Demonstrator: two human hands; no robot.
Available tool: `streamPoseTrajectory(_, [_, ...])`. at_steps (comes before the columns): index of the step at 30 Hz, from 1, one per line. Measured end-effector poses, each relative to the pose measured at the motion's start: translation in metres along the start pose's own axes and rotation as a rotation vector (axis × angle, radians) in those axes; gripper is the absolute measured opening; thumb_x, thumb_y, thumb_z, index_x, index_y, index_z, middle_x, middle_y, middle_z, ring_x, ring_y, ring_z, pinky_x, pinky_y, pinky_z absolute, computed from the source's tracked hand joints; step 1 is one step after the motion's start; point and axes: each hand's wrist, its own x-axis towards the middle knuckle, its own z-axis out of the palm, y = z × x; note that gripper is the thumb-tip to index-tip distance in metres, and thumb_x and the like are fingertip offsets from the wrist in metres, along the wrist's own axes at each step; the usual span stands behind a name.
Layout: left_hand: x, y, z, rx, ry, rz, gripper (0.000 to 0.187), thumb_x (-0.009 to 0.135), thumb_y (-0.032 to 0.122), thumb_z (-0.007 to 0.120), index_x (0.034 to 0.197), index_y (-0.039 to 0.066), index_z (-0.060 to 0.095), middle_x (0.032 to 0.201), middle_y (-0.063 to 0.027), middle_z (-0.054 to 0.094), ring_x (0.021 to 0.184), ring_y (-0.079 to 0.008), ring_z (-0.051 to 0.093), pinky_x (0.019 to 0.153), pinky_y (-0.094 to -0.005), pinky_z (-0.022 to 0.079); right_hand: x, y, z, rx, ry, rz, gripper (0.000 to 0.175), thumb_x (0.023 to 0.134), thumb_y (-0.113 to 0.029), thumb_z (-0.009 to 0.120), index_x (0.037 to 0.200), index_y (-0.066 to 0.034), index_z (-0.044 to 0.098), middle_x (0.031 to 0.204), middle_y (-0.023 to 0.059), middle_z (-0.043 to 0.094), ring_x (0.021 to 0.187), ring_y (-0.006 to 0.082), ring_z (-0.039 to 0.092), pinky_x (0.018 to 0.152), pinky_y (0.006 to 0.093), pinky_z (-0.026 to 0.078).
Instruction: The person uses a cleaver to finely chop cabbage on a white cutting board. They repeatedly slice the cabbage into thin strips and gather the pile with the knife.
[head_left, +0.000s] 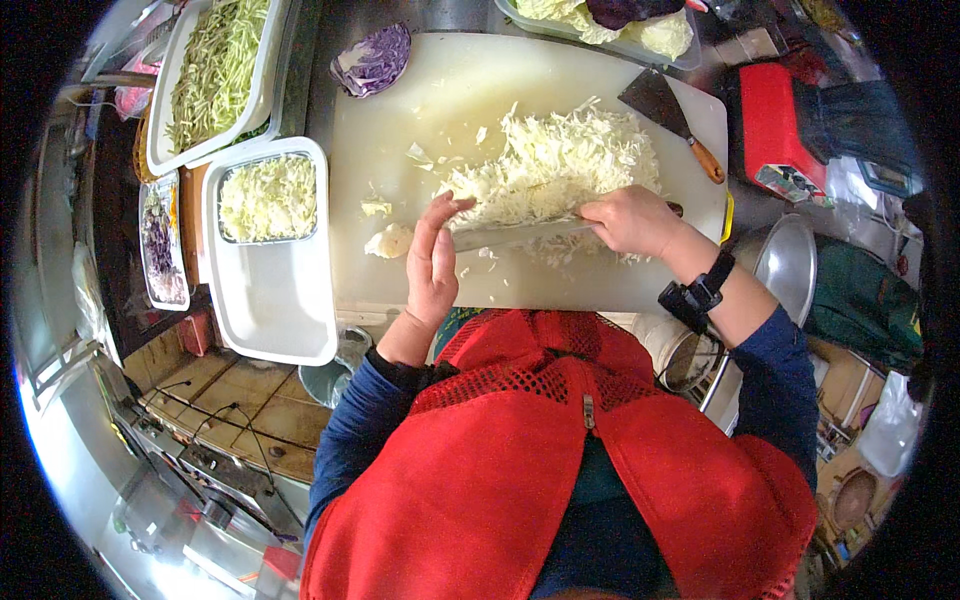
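Observation:
A heap of shredded pale cabbage lies on the white cutting board. My right hand grips a knife at the near side of the heap; a dark handle end shows past the fist. The knife blade runs leftward along the shreds, with loose bits on both sides. At the blade's left end is my left hand, its fingers raised beside the heap; whether they touch the blade is unclear. A pale cabbage core piece sits just left of that hand.
Half a red cabbage lies at the board's far left corner. A wooden-handled, broad-bladed tool rests far right. On the left stand a white tub containing a tray of shredded cabbage, and a tub of green shreds. A metal bowl stands right.

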Motion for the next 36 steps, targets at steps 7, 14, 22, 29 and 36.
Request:
streamPoseTrajectory(7, [0.007, 0.009, -0.036, 0.132, 0.088, 0.183, 0.039, 0.095, 0.015, 0.044, 0.131, 0.000, 0.044, 0.135, -0.0146, 0.048, 0.127, -0.0291, 0.041, 0.106, -0.0409, 0.031, -0.042, -0.016, 0.006, 0.163, 0.148, 0.059, 0.021, 0.085, -0.026, 0.058, 0.081, -0.0073, 0.066, 0.073, 0.0185, 0.065, 0.066, 0.0382, 0.063, 0.064, 0.0471, 0.052])
streamPoseTrajectory(14, [-0.030, -0.004, -0.071, 0.773, 0.185, -0.198, 0.067, 0.078, 0.012, 0.073, 0.135, 0.004, 0.039, 0.133, -0.0185, 0.042, 0.115, -0.0318, 0.045, 0.086, -0.0376, 0.046, -0.042, -0.070, 0.036, 0.635, -0.037, 0.361, 0.039, 0.086, -0.030, 0.060, 0.072, 0.0067, 0.061, 0.060, 0.0258, 0.056, 0.056, 0.0397, 0.060, 0.055, 0.0475, 0.045])
streamPoseTrajectory(22, [-0.024, -0.035, -0.055, 0.494, 0.188, -0.298, 0.050, 0.078, 0.007, 0.071, 0.122, 0.001, 0.049, 0.124, -0.0174, 0.048, 0.101, -0.0323, 0.054, 0.081, -0.0350, 0.050, -0.021, -0.053, 0.059, 0.780, 0.175, 0.434, 0.036, 0.085, -0.027, 0.063, 0.081, 0.0087, 0.064, 0.060, 0.0180, 0.061, 0.056, 0.0189, 0.059, 0.056, 0.0364, 0.046])
streamPoseTrajectory(29, [-0.013, -0.036, -0.048, 0.760, 0.152, 0.095, 0.046, 0.079, 0.007, 0.070, 0.121, 0.003, 0.051, 0.124, -0.0199, 0.047, 0.110, -0.0360, 0.050, 0.090, -0.0400, 0.045, -0.029, -0.042, 0.059, 0.667, 0.314, 0.464, 0.039, 0.085, -0.030, 0.063, 0.072, 0.0066, 0.061, 0.054, 0.0205, 0.053, 0.048, 0.0280, 0.054, 0.052, 0.0406, 0.042])
streamPoseTrajectory(36, [0.042, -0.049, -0.053, 0.653, 0.117, -0.219, 0.037, 0.084, 0.008, 0.062, 0.120, 0.000, 0.056, 0.118, -0.0216, 0.052, 0.102, -0.0360, 0.056, 0.089, -0.0410, 0.047, -0.031, -0.043, 0.064, 0.695, 0.343, 0.463, 0.037, 0.085, -0.030, 0.063, 0.074, 0.0058, 0.063, 0.056, 0.0206, 0.055, 0.051, 0.0305, 0.056, 0.053, 0.0403, 0.043])
